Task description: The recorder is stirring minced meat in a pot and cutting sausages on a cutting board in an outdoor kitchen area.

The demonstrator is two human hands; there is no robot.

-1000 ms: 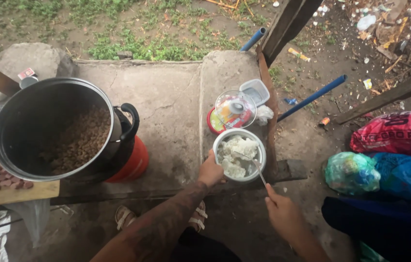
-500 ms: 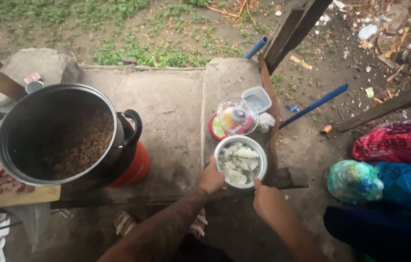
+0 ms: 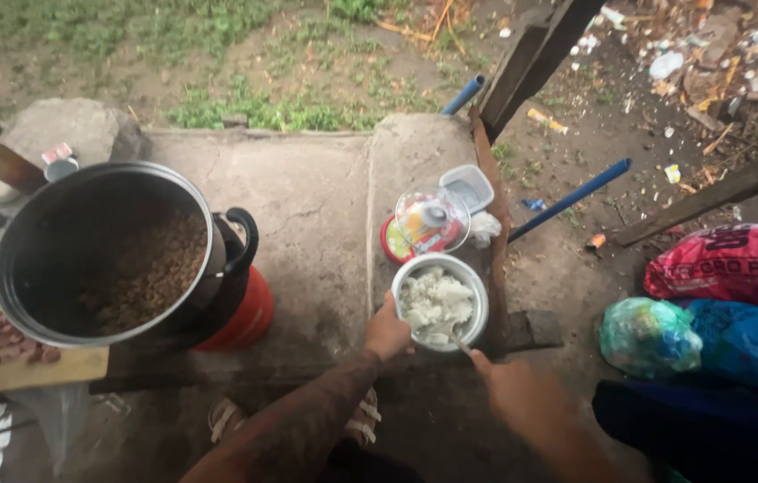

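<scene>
- The left hand (image 3: 388,333) grips the near-left rim of a small metal bowl (image 3: 440,301), fingers curled onto the edge; the tattooed forearm runs off the frame toward 7 o'clock.
- The bowl sits on the concrete slab (image 3: 307,224) just right of frame centre, holding pale, lumpy white food (image 3: 433,301) (what kind it is cannot be made out).
- The right hand (image 3: 513,394) is at 5 o'clock from the bowl, closed around a thin utensil (image 3: 459,341) whose tip dips into the food; the fingers are folded under the hand, so only the knuckles show, and the utensil's working end is buried.
- At 12 o'clock from the bowl, touching or nearly so, lies a clear round lid (image 3: 432,219) over a red-rimmed container, with a small square tub (image 3: 466,187) behind it; glare hides what is under the lid.
- At 9 o'clock stands a large dark pot (image 3: 106,255) with brown, grainy contents, resting on a red burner base (image 3: 249,313) that is mostly hidden by the pot.
- A wooden board (image 3: 25,362) with pinkish pieces peeks out below the pot, cut by the left edge.
- At 3 o'clock, a green plastic bag (image 3: 649,335) and a red sack (image 3: 736,264) lie on the ground, partly out of frame.
</scene>
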